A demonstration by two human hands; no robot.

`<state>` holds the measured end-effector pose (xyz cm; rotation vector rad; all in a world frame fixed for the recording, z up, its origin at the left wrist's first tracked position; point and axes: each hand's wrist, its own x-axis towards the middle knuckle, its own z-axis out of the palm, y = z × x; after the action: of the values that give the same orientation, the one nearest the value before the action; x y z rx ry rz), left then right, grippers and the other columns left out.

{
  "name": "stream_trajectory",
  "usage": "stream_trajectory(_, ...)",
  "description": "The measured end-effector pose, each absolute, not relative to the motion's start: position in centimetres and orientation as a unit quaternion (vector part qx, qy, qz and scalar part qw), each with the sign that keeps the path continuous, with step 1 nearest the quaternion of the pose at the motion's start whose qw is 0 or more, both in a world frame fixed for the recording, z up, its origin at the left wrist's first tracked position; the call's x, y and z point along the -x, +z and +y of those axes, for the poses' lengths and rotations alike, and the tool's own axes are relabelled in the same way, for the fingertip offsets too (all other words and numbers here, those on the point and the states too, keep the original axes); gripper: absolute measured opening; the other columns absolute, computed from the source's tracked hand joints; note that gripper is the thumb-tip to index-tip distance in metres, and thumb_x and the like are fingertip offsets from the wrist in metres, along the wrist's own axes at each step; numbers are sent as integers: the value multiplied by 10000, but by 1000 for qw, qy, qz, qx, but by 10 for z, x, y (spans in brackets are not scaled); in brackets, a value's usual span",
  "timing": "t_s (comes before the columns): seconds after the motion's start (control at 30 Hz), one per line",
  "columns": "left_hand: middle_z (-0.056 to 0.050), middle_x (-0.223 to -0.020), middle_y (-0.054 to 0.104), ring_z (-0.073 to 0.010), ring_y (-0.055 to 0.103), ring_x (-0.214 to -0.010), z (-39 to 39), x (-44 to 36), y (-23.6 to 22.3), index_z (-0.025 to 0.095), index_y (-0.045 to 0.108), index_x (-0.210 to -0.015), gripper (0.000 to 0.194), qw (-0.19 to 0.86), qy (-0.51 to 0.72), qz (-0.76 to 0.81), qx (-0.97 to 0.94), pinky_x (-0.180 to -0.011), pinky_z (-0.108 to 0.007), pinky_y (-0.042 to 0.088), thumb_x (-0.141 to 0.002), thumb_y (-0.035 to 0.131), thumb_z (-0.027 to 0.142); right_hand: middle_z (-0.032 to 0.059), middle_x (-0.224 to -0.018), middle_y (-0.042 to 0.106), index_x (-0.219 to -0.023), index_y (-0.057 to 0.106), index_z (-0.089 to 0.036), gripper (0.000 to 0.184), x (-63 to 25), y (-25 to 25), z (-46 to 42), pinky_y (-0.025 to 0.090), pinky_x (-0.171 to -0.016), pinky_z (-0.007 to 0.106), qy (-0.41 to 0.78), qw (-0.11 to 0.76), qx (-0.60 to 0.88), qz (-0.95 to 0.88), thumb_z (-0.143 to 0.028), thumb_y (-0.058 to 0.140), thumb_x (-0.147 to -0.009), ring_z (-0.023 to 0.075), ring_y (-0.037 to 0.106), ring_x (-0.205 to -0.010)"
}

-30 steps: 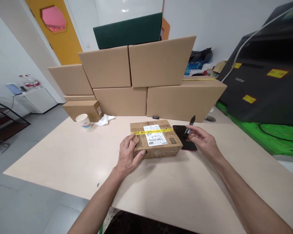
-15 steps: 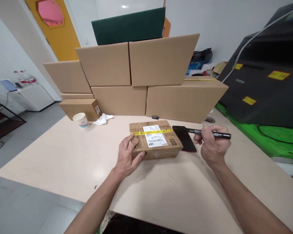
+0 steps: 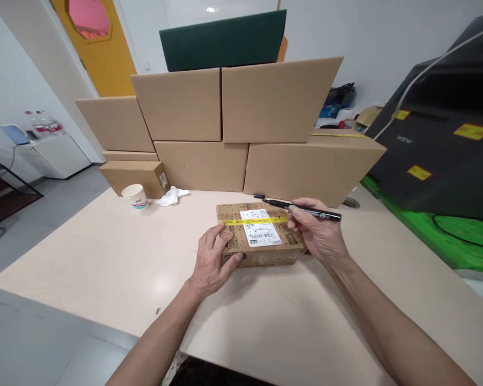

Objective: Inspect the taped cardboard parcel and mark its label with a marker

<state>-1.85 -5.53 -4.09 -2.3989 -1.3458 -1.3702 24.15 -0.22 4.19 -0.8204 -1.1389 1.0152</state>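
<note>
A small cardboard box (image 3: 261,257) sits on the table, with yellow tape and a white label (image 3: 261,228) on its top. My left hand (image 3: 213,260) grips its left end, fingers on top and thumb against the front side. Over the right part of the box, my right hand (image 3: 320,230) is closed round a black marker pen (image 3: 320,213). The uncapped tip points left, above the box's back edge. Behind the box lies the black pen cap (image 3: 259,196). A dark flat thing right of the box is mostly hidden by my right hand.
Large cardboard boxes (image 3: 282,102) are stacked along the table's back, a dark green box (image 3: 225,43) on top. A paper cup (image 3: 136,197) and crumpled tissue (image 3: 172,196) stand at the left. A tape roll (image 3: 351,202) lies at the back right, near a black machine (image 3: 438,107).
My right hand has moved left with the marker, from beside the box to over its right part. The left hand keeps its hold. The view has shifted slightly.
</note>
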Motion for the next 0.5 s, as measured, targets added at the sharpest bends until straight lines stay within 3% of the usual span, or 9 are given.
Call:
stream_trajectory(0.07,-175,-1463,521,-333,536,-1345,-55,18,-40,269,511,-1367,436,31,-444,-441,780,-1084,-554,483,-974,607,431,-77,-594,588,-811,614,-249,380,-239,40,0,413,-458,240,426,656,363,-506,-424,909,-647,98,520,-469)
stream_trajectory(0.2,-178,-1454,528,-328,536,-1340,-55,18,-39,262,503,-1371,436,38,-448,-434,781,-1075,-545,486,-975,612,408,-104,-510,518,-761,517,-255,403,-237,37,2,361,-421,224,422,667,358,-499,-461,863,-730,88,456,-407)
stream_trajectory(0.37,-178,-1459,535,-327,538,-1343,-55,19,-39,261,518,-1367,434,32,-444,-435,782,-1075,-537,483,-970,618,405,-39,-616,645,-902,673,-224,300,-238,35,-1,379,-443,245,426,603,374,-561,-508,755,-851,101,511,-447)
stream_trajectory(0.5,-178,-1461,536,-329,536,-1350,-55,19,-40,259,535,-1349,415,25,-436,-445,782,-1081,-544,480,-974,606,424,-56,-581,561,-802,659,-219,268,-235,40,-5,366,-465,249,373,558,405,-621,-448,798,-821,101,462,-485)
